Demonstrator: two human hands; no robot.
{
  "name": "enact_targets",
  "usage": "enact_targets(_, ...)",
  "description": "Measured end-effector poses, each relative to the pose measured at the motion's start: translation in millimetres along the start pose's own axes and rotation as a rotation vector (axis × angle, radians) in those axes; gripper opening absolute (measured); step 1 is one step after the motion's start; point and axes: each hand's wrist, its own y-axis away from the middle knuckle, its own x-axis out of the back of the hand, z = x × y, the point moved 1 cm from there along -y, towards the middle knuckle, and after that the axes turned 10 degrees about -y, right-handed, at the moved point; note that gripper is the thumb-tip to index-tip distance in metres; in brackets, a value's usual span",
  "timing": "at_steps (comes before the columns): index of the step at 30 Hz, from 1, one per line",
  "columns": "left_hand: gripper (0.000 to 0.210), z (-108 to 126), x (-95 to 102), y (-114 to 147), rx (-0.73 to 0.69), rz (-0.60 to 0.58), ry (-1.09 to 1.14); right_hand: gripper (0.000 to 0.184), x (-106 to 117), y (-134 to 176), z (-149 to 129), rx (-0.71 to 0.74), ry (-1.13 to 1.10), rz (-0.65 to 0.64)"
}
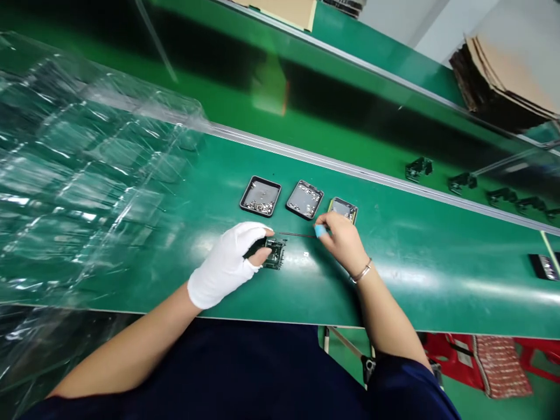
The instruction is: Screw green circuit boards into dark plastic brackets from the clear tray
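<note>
On or just over the green counter, white-gloved left hand grips circuit board, right hand pinches thin tool, tip near board: likely fine tool work, next move calling for steady aim.

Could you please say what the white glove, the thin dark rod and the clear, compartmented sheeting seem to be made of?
White glove: probably fabric, matte, showing no shine.
Thin dark rod: perhaps metal, slim and straight; finish too small to tell.
Clear, compartmented sheeting: likely glossy plastic, transparent with glare streaks.
</note>
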Motion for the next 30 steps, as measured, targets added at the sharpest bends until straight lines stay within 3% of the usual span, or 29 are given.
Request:
enact_targets(5, 0.031, -7.7, -3.6, 2.5, 0.09, -0.03, 0.041, 0.014, -1.2, -5.6, 6.0, -0.064, 0.014, -0.02)
enact_targets(9, 0.032, -13.0, -2.4, 4.1, 0.152, -0.06, 0.053, 0.012, 6.8, 11.6, 14.9, -0.115, -0.046, -0.068)
enact_targets(14, 0.033, -13.7, -6.9, 5.8, 0.104, -0.117, 0.05, 0.011, 8.8, 29.1, 26.1, -0.149, -0.059, -0.006)
enact_targets(21, 0.047, -16.0, -12.6, 9.7, 0.057, -0.224, 0.056, 0.013, 8.4, 26.7, 19.4, -0.128, -0.053, 0.019)
enact_targets(23, 0.058, -15.5, -12.0, 12.1, 0.046, -0.28, 0.079, 0.015, 6.9, 29.5, 11.2, -0.045, -0.056, -0.067)
enact_targets(27, 0.075, -12.9, -10.2, 17.4, 0.049, -0.361, 0.113, 0.025, -4.8, 38.1, -3.9, 0.12, -0.043, -0.394)
enact_targets(30, 0.072, -11.2, -10.1, 19.3, 0.075, -0.374, 0.107, 0.032, -14.4, 40.5, -4.8, 0.112, 0.047, -0.452)
